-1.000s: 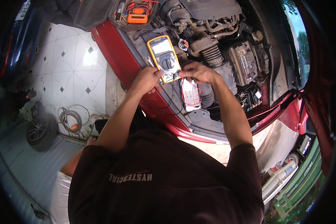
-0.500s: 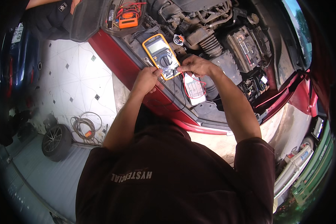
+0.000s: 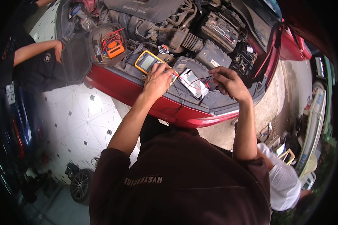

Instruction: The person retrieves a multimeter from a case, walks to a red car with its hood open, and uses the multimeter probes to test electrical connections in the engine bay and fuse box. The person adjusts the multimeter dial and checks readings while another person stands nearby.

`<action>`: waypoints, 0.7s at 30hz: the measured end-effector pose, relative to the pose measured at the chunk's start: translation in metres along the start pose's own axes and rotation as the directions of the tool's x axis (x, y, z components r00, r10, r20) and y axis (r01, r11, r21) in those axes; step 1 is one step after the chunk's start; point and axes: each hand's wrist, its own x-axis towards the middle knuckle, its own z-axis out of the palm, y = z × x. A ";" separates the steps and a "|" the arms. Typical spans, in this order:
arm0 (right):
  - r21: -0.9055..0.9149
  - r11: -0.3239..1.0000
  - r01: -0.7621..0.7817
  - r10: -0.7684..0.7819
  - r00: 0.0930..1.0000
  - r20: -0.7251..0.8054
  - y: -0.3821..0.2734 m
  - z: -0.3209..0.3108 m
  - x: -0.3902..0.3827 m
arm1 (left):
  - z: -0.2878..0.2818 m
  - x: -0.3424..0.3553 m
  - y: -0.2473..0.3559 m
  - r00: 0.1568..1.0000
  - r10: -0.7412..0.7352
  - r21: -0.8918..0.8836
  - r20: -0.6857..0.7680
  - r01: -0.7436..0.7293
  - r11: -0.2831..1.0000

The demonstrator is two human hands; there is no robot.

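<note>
The left hand (image 3: 159,79) lay loosely open on the yellow meter (image 3: 147,62), left of the phone (image 3: 193,84) at the red car (image 3: 118,83)'s near edge, and the right hand (image 3: 229,83) half curled by thin wires (image 3: 207,78), its hold hard to tell.

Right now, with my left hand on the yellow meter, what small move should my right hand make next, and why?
I'd probably ease the red lead off the phone with your right hand: the lead crosses the phone and might tug it, and that hand is close by. Your left hand rests on the yellow multimeter, so it could steady it.
</note>
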 end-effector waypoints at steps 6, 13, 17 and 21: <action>0.447 0.773 0.449 -0.224 0.854 -0.470 -0.006 0.022 -0.170 | 0.012 0.006 -0.024 0.982 0.186 -0.004 0.024 -0.186 0.983; 0.551 -0.133 0.824 -0.445 0.447 -0.776 0.021 0.071 -0.332 | 0.019 0.007 -0.038 0.964 0.265 0.033 -0.026 -0.264 0.964; 0.370 -0.344 0.863 -0.331 0.257 -0.908 0.017 0.100 -0.405 | 0.027 0.009 -0.024 0.955 0.298 -0.058 -0.014 -0.298 0.953; 0.243 -0.064 0.968 -0.198 0.226 -0.954 0.021 0.080 -0.388 | 0.022 0.004 -0.035 0.950 0.310 -0.004 -0.042 -0.311 0.950</action>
